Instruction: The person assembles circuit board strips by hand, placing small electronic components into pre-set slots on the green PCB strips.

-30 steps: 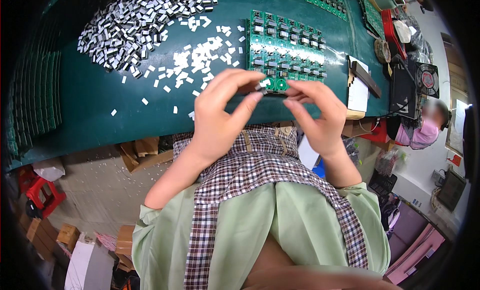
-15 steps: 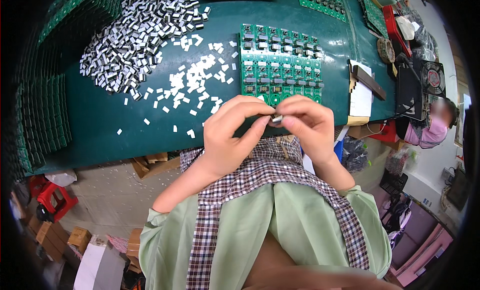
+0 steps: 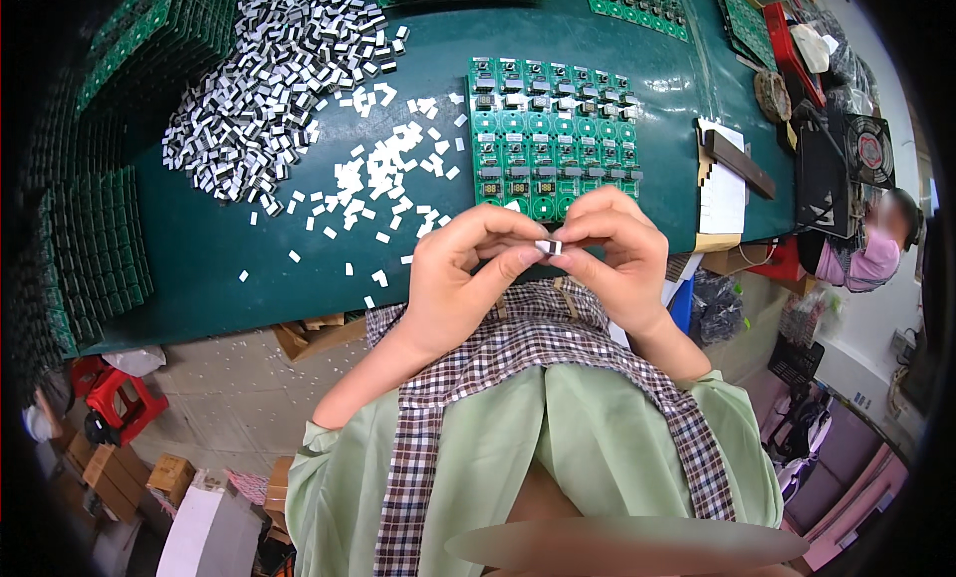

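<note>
Between the fingertips of my left hand (image 3: 468,270) and my right hand (image 3: 615,250) is a small black-and-white digit display module (image 3: 550,247). Both hands pinch it from either side, just in front of the near edge of a green circuit board panel (image 3: 556,129). Rows of small parts cover the panel, and a few digit displays (image 3: 518,189) sit along its near left row. My fingers hide part of the panel's near edge. Left of it lie scattered white film pieces (image 3: 373,174) and a large heap of similar black-and-white modules (image 3: 259,99).
Stacked circuit boards (image 3: 95,248) line the left side of the green table (image 3: 209,248). More panels (image 3: 637,4) lie at the back. Right of my panel are a dark bar (image 3: 739,164) and paper (image 3: 719,204). A person in pink (image 3: 866,243) is at the far right.
The display module has been turned between my fingers, so its black-and-white face shows now. My hands have shifted slightly toward me, and the view has moved a little.
</note>
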{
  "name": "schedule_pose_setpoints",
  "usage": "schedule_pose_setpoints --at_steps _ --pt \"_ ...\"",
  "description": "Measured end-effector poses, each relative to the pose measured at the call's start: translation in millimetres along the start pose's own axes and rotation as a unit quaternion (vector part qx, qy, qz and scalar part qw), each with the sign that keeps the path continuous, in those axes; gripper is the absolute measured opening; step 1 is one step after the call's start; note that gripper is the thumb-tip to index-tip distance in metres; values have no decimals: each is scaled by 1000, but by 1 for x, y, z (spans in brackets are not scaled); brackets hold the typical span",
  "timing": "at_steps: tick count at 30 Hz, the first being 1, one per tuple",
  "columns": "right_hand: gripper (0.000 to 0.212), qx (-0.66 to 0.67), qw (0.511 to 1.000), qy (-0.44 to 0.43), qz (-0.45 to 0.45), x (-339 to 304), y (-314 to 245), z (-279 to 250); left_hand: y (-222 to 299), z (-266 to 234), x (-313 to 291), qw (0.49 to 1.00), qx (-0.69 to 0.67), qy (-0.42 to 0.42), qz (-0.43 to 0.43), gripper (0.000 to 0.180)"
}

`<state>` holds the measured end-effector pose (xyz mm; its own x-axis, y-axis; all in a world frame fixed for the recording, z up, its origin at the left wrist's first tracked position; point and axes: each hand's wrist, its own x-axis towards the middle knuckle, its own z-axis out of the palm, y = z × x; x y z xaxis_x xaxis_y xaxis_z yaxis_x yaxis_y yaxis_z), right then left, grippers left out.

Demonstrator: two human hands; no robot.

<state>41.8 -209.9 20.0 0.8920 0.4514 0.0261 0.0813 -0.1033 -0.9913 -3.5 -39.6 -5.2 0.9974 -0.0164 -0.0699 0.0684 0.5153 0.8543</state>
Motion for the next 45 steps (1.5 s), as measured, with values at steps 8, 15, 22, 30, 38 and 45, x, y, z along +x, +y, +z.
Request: schedule_pose_setpoints --at_steps 8,15,22,30,38,45 --pt "20 -152 982 3 -116 1 1 0 1 -3 0 933 316 3 175 11" --pt "19 -166 977 -23 -131 2 -4 -4 2 -6 6 925 320 -64 197 15" --pt "21 -142 976 -113 -119 8 -12 -9 3 -5 1 935 291 -115 167 20" --pt "21 -268 949 -23 -163 3 -18 -10 3 -1 8 881 390 -47 264 21" --pt "20 -260 954 -3 -148 9 -16 -16 6 1 20 857 434 -58 272 19" --pt "20 -180 980 -23 -87 12 -5 -24 10 -3 26 888 403 -101 198 16"
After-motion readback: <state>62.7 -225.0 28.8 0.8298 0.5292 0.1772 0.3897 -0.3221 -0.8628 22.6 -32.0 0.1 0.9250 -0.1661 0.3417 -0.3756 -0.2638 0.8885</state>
